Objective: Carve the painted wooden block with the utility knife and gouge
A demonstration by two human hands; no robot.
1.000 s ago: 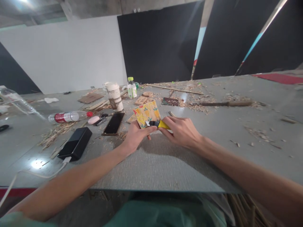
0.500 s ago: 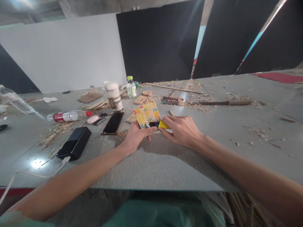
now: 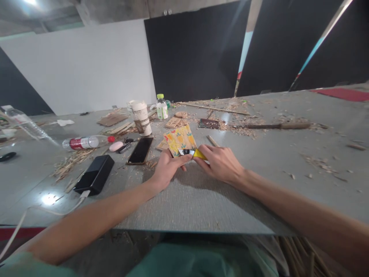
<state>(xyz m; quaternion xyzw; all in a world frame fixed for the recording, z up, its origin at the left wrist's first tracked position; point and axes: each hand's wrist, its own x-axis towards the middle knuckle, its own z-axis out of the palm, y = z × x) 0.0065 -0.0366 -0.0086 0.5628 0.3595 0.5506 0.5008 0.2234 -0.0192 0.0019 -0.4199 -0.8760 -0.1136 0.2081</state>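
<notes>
A flat wooden piece painted with yellow, red and green patterns (image 3: 180,138) is tilted up above the grey table. My left hand (image 3: 167,167) grips its lower edge, thumb on the near side. My right hand (image 3: 220,161) is closed around a yellow-handled knife (image 3: 199,154). Its shiny blade (image 3: 186,152) lies across the lower part of the painted piece, close to my left thumb. Behind my right hand a thin stick-like tool (image 3: 212,141) lies on the table. A plain wooden piece (image 3: 162,145) shows partly behind my left hand.
On the grey table (image 3: 184,207) at left are a phone (image 3: 140,151), a black power bank (image 3: 95,175) with a white cable, a red-labelled bottle (image 3: 86,142) and paper cups (image 3: 142,118). A green-capped bottle (image 3: 162,107), wood shavings and a long-handled tool (image 3: 294,125) lie farther back.
The view has shifted slightly. The blade has tilted and now reflects brightly. More of the thin tool behind my right hand shows. Both hands keep their holds.
</notes>
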